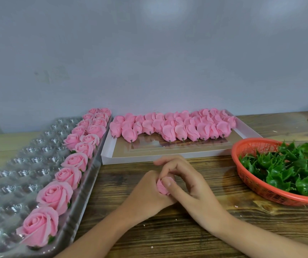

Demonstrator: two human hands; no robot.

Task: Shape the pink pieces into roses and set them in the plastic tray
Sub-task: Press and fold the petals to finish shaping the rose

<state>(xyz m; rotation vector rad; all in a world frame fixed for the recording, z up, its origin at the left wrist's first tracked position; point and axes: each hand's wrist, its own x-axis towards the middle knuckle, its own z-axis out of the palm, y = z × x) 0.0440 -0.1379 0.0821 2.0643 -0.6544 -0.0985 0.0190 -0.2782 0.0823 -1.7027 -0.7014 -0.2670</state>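
A pink bud [162, 187] sits between both hands over the wooden table. My left hand [147, 192] curls around it from the left, and my right hand [184, 181] pinches its top with thumb and fingers. Most of the bud is hidden by the fingers. The clear plastic tray [15, 174] lies at the left, with several finished pink roses [55, 194] filling cells along its right side. A white flat box [168, 152] behind the hands holds several unshaped pink pieces [168, 127] in rows.
A red plastic basket [272, 192] of green leaf calyxes [287, 168] stands at the right. A grey wall rises just behind the table. Small pink crumbs lie on the wood near my forearms.
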